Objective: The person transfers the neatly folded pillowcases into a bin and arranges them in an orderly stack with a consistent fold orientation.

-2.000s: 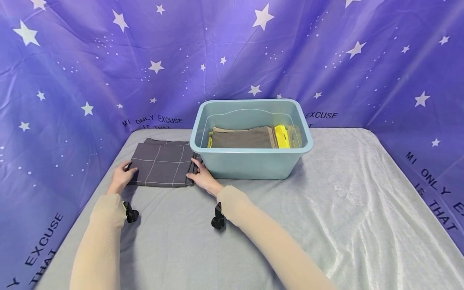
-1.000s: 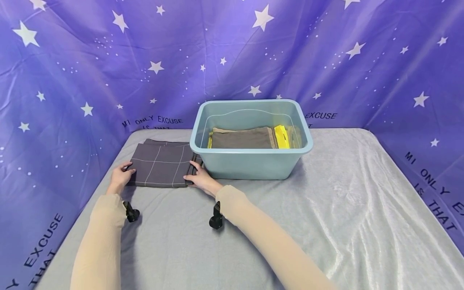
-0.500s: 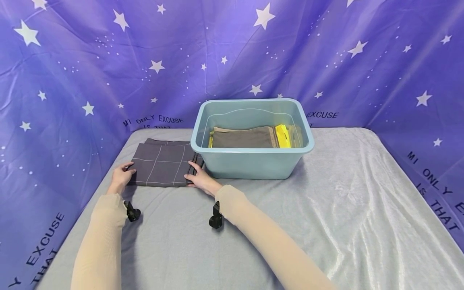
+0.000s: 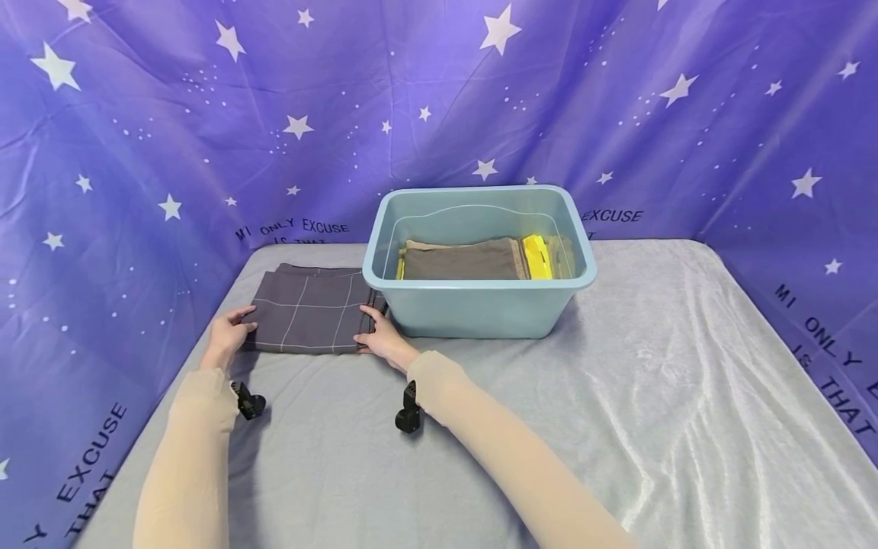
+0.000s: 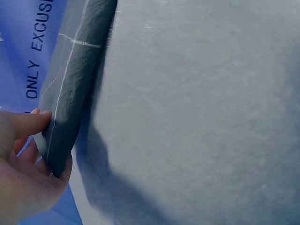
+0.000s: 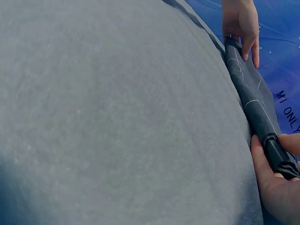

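A folded dark grey cloth with thin white grid lines lies at the left of the bed-like surface, close beside the blue tub. My left hand grips its left end; in the left wrist view the thumb lies on top and the fingers curl beneath. At the opposite end my right hand pinches the layered edge, thumb over it and fingers under, as the right wrist view shows. There, the rolled layers of the cloth show between thumb and fingers, and the left hand appears at the far end.
The light blue plastic tub stands at the back centre, holding folded brown-grey fabric and a bright yellow item. A grey plush cover spreads underneath. Purple star-printed curtains hang behind and at both sides.
Over the last two seconds my right hand has slid slightly left onto the cloth's edge. My left hand keeps its grip almost unmoved, and the cloth stays in place.
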Available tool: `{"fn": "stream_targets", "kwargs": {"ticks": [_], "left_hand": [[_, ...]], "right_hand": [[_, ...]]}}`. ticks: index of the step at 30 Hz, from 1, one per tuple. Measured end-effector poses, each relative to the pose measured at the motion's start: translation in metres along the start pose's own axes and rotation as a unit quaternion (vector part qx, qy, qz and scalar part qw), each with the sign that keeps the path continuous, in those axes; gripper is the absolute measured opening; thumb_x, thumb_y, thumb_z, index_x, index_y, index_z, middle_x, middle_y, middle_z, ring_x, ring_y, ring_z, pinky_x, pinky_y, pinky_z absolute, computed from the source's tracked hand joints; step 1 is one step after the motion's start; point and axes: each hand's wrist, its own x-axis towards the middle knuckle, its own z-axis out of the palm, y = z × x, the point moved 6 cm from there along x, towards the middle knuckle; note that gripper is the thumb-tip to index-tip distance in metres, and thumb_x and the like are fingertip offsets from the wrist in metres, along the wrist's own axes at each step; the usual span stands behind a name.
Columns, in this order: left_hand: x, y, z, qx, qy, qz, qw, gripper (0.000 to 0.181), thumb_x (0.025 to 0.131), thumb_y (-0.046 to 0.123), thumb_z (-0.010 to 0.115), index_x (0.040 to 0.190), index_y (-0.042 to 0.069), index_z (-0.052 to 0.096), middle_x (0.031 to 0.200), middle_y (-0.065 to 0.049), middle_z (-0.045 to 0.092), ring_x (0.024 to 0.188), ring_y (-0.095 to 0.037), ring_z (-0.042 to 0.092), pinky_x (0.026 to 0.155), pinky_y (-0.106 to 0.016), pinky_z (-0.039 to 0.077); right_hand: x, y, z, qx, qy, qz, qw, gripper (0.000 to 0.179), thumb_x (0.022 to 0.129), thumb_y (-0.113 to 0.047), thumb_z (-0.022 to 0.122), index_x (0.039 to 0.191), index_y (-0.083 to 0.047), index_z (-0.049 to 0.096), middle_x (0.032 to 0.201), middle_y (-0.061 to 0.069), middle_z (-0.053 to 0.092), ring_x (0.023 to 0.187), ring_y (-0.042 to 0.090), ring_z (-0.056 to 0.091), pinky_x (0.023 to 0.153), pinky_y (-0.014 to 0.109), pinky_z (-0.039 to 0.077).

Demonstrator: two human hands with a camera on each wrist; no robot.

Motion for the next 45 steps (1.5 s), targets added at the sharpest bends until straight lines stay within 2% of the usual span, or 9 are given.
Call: {"fn": "stream_targets", "kwargs": {"ticks": [6, 11, 16, 18, 24, 27, 33, 39, 45], "left_hand": [[-0.002, 0.011, -0.005, 0.013, -0.012, 0.021, 0.9996, 0.046, 0.085, 0.000, 0.050, 0.129, -0.002, 0.039, 0.136, -0.021, 0.030, 0.129, -0.031, 0.020, 0.104, -0.038, 0.021], [-0.005, 0.018, -0.009, 0.010, -0.020, 0.014, 0.9997, 0.048, 0.086, 0.004, 0.052, 0.131, 0.001, 0.037, 0.138, -0.018, 0.027, 0.130, -0.030, 0.019, 0.105, -0.038, 0.020], [-0.008, 0.020, -0.012, -0.027, -0.026, 0.026, 0.9989, 0.048, 0.084, 0.008, 0.055, 0.130, 0.004, 0.040, 0.138, -0.017, 0.027, 0.130, -0.026, 0.019, 0.106, -0.033, 0.018], [-0.005, 0.015, -0.013, -0.055, -0.030, 0.027, 0.9977, 0.046, 0.082, 0.012, 0.060, 0.126, 0.013, 0.048, 0.137, -0.011, 0.033, 0.130, -0.019, 0.021, 0.105, -0.026, 0.018], [-0.003, 0.007, -0.014, -0.062, -0.068, 0.030, 0.9953, 0.050, 0.082, 0.019, 0.063, 0.129, 0.018, 0.047, 0.140, -0.014, 0.026, 0.131, -0.022, 0.017, 0.104, -0.032, 0.021], [0.007, -0.010, -0.017, -0.092, -0.078, 0.007, 0.9926, 0.050, 0.080, 0.022, 0.065, 0.127, 0.025, 0.049, 0.143, -0.011, 0.021, 0.131, -0.017, 0.016, 0.094, -0.023, 0.034], [0.030, -0.043, -0.020, -0.206, -0.107, 0.007, 0.9727, 0.045, 0.076, 0.014, 0.069, 0.118, 0.028, 0.058, 0.143, -0.003, 0.024, 0.106, 0.000, 0.047, 0.069, -0.016, 0.048], [0.011, -0.030, -0.023, -0.220, -0.145, 0.026, 0.9642, 0.046, 0.078, 0.011, 0.067, 0.121, 0.025, 0.056, 0.143, 0.000, 0.022, 0.106, 0.001, 0.045, 0.071, -0.020, 0.049], [-0.010, -0.019, -0.029, -0.202, -0.157, 0.035, 0.9660, 0.048, 0.080, 0.013, 0.065, 0.125, 0.024, 0.052, 0.144, 0.001, 0.021, 0.126, -0.001, 0.022, 0.075, -0.016, 0.045]], "right_hand": [[0.000, -0.004, -0.005, -0.004, 0.001, -0.028, 0.9996, 0.072, 0.076, 0.005, 0.064, 0.133, -0.031, 0.037, 0.137, 0.018, 0.030, 0.075, 0.024, 0.061, 0.062, 0.032, 0.052], [-0.049, -0.051, 0.000, -0.023, 0.014, -0.010, 0.9996, 0.066, 0.080, 0.012, 0.054, 0.135, -0.021, 0.037, 0.140, 0.023, 0.024, 0.084, 0.027, 0.060, 0.069, 0.033, 0.051], [-0.072, -0.079, 0.000, -0.026, -0.008, -0.017, 0.9995, 0.064, 0.080, 0.015, 0.051, 0.136, -0.012, 0.034, 0.138, 0.026, 0.025, 0.086, 0.027, 0.058, 0.072, 0.034, 0.051], [-0.076, -0.083, -0.001, -0.032, -0.019, -0.017, 0.9992, 0.064, 0.080, 0.015, 0.051, 0.137, -0.012, 0.034, 0.139, 0.024, 0.024, 0.086, 0.026, 0.057, 0.074, 0.035, 0.050], [-0.067, -0.077, -0.003, -0.061, -0.037, -0.029, 0.9970, 0.066, 0.081, 0.013, 0.051, 0.136, -0.018, 0.035, 0.140, 0.016, 0.028, 0.075, 0.021, 0.054, 0.075, 0.038, 0.049], [-0.065, -0.077, -0.003, -0.085, -0.042, -0.041, 0.9947, 0.067, 0.081, 0.012, 0.052, 0.137, -0.021, 0.035, 0.140, 0.015, 0.030, 0.074, 0.019, 0.054, 0.074, 0.037, 0.049], [-0.072, -0.084, -0.002, -0.096, -0.058, -0.048, 0.9925, 0.067, 0.081, 0.011, 0.053, 0.136, -0.022, 0.035, 0.139, 0.017, 0.029, 0.080, 0.019, 0.058, 0.074, 0.034, 0.050], [-0.076, -0.092, -0.003, -0.099, -0.082, -0.066, 0.9895, 0.069, 0.079, 0.013, 0.053, 0.135, -0.023, 0.037, 0.140, 0.014, 0.029, 0.097, 0.020, 0.055, 0.075, 0.035, 0.050], [-0.084, -0.103, -0.003, -0.130, -0.111, -0.101, 0.9801, 0.069, 0.079, 0.012, 0.055, 0.136, -0.022, 0.036, 0.145, 0.003, 0.021, 0.130, 0.019, 0.022, 0.065, 0.026, 0.049]]}}
